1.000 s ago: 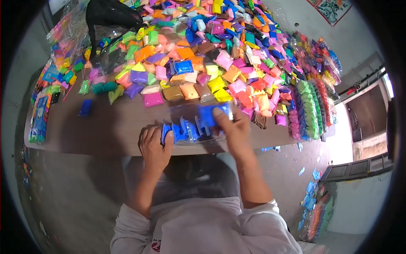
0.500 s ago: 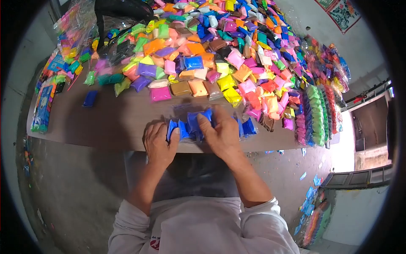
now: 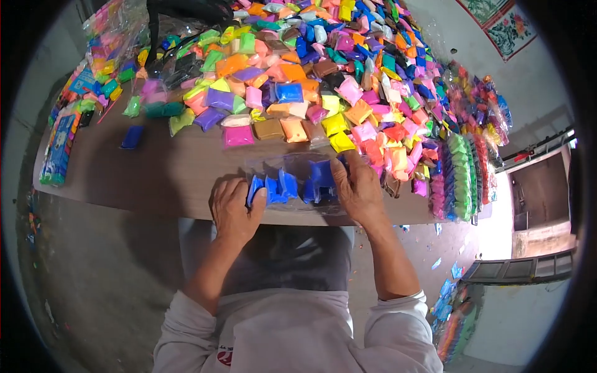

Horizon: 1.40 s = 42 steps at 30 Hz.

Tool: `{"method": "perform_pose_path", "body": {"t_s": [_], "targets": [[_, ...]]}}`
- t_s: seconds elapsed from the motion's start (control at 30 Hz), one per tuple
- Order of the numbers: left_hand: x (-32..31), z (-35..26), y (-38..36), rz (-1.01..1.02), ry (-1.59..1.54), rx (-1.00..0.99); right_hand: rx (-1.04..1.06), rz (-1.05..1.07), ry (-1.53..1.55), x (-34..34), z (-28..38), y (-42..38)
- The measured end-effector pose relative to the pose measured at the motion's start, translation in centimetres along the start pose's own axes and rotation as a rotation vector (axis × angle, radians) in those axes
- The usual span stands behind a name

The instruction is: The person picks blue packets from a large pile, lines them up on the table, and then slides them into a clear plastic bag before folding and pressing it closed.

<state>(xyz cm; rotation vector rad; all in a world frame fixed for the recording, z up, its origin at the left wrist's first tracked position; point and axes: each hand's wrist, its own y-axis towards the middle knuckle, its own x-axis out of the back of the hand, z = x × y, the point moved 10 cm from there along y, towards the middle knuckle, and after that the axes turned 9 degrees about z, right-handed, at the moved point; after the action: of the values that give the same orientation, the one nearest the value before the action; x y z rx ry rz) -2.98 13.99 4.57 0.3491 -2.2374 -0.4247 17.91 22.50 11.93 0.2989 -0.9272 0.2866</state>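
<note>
A row of small blue packets (image 3: pixel 287 184) stands on edge near the front of the table, in a clear plastic bag (image 3: pixel 267 165). There is a gap in the middle of the row. At the row's left end, my left hand (image 3: pixel 235 206) is closed on a blue packet, thumb in front. My right hand (image 3: pixel 362 189) grips the right end, its thumb against the blue packets there. Its palm hides part of that end. One separate blue packet (image 3: pixel 132 137) lies flat on the table to the left.
A large heap of colourful packets (image 3: pixel 292 74) covers the back of the table (image 3: pixel 99 174). Filled clear bags of green packets (image 3: pixel 459 177) and other colours stand at the right edge. A printed pack (image 3: pixel 60 146) lies at the left edge. A black bag (image 3: pixel 180 15) is at the back.
My right hand has moved right, from the middle of the row to its right end. The blue packets have spread apart there. My left hand has stayed at the left end.
</note>
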Motion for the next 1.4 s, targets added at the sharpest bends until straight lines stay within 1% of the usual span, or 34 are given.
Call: {"method": "perform_pose_path", "body": {"t_s": [0.07, 0.17, 0.37, 0.43, 0.57, 0.63, 0.67, 0.73, 0.8, 0.87, 1.0, 1.07, 1.1, 1.17, 1.2, 1.27, 1.4], "targets": [[0.1, -0.3, 0.0, 0.01, 0.0, -0.012, -0.022, 0.014, 0.017, -0.1, -0.6, 0.0], [0.1, -0.2, 0.0, 0.0, 0.002, -0.013, 0.036, -0.044, 0.046, 0.5, -0.7, 0.0], [0.1, -0.1, 0.1, 0.003, -0.002, -0.003, -0.024, 0.017, -0.013, 0.3, -0.6, 0.1], [0.2, -0.3, 0.1, 0.009, 0.01, -0.012, 0.063, -0.022, -0.073, 0.4, 0.1, -0.1], [0.2, -0.5, 0.0, 0.005, 0.018, -0.026, 0.122, -0.06, -0.172, -0.3, 0.4, -0.2], [0.2, -0.5, 0.1, 0.001, 0.017, -0.02, 0.241, -0.107, -0.241, -0.6, 2.3, -0.6], [0.2, -0.5, 0.1, -0.003, 0.014, -0.015, 0.242, -0.106, -0.24, -1.0, 2.6, -0.7], [0.3, -0.5, 0.1, -0.001, 0.01, -0.015, 0.186, -0.012, -0.398, -2.9, 3.0, -0.6], [0.3, -0.4, 0.0, 0.0, 0.006, -0.013, 0.158, 0.016, -0.409, -3.8, 2.6, -0.9], [0.3, -0.4, 0.0, 0.01, 0.0, -0.011, 0.281, -0.04, -0.432, -3.8, 3.6, -1.4], [0.2, -0.2, 0.0, -0.009, -0.007, -0.006, 0.316, -0.009, -0.327, -2.1, 3.0, -1.1], [0.4, -0.4, 0.0, -0.026, -0.006, -0.02, 0.437, 0.128, -0.342, -2.6, 3.8, -1.2], [0.4, -0.3, 0.0, -0.026, -0.005, -0.018, 0.438, 0.13, -0.34, -2.9, 3.6, -1.1], [0.5, -0.4, 0.1, -0.028, -0.011, -0.03, 0.597, 0.232, -0.375, -4.9, 4.1, -1.8], [0.4, -0.3, 0.1, -0.029, -0.008, -0.029, 0.599, 0.232, -0.373, -5.1, 4.3, -1.8], [0.3, -0.2, 0.1, -0.025, -0.007, -0.02, 0.579, 0.31, -0.436, -6.3, 4.4, -1.7], [0.1, -0.2, 0.1, -0.008, -0.007, -0.009, 0.528, 0.324, -0.397, -7.0, 4.3, -0.8]]}}
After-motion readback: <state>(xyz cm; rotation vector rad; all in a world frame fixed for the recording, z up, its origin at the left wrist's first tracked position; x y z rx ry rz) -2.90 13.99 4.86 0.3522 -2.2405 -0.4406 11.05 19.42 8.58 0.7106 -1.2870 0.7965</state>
